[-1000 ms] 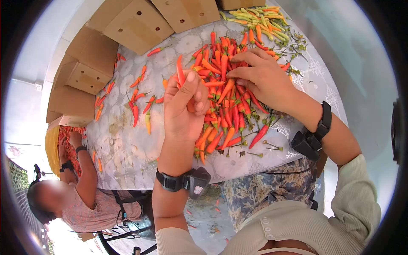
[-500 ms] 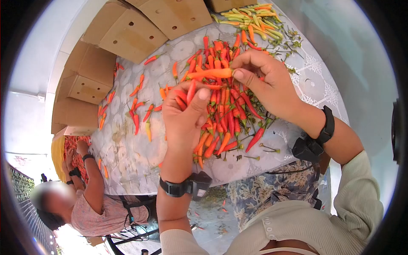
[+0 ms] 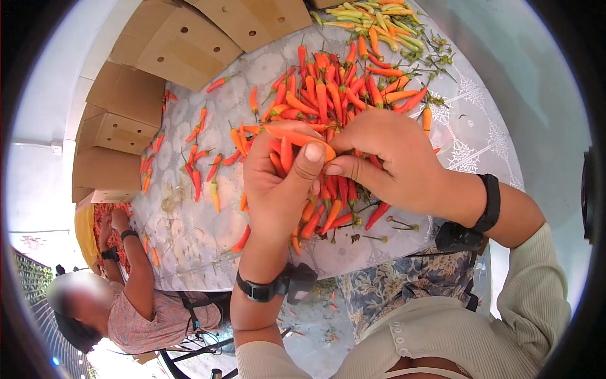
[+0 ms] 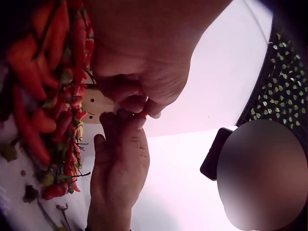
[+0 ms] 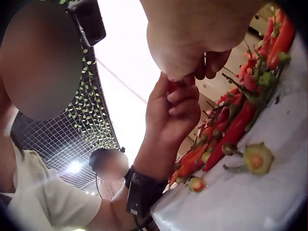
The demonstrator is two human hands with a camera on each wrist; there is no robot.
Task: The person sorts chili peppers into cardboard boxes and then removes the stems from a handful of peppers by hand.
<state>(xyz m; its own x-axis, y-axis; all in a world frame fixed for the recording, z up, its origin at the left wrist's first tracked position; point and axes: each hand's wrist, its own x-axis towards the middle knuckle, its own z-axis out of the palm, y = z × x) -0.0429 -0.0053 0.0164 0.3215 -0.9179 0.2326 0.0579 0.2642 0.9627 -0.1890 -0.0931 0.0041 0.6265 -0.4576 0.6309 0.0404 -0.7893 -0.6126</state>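
My left hand (image 3: 273,192) holds a few red chilies (image 3: 286,155) in its curled fingers. Across them lies an orange chili (image 3: 293,134), under the left thumb. With thumb and fingertips my right hand (image 3: 394,151) pinches at the stem end of that orange chili, right beside the left thumb; the stem itself is hidden. Both hands meet over a large pile of red and orange chilies (image 3: 323,95) with green stems. In the right wrist view the left hand (image 5: 171,115) shows curled fingers around a bit of red.
Cardboard boxes (image 3: 183,50) line the table's far side. Yellow-green chilies (image 3: 379,22) lie at the back right, with plucked stems (image 3: 439,50) near them. Loose chilies (image 3: 194,170) are scattered on the patterned tablecloth (image 3: 177,234). Another person (image 3: 136,271) works with chilies at the left.
My right hand first reached into the pile, then lifted out an orange chili and brought it left to my left hand. The left thumb now presses on it, above the red ones held throughout.
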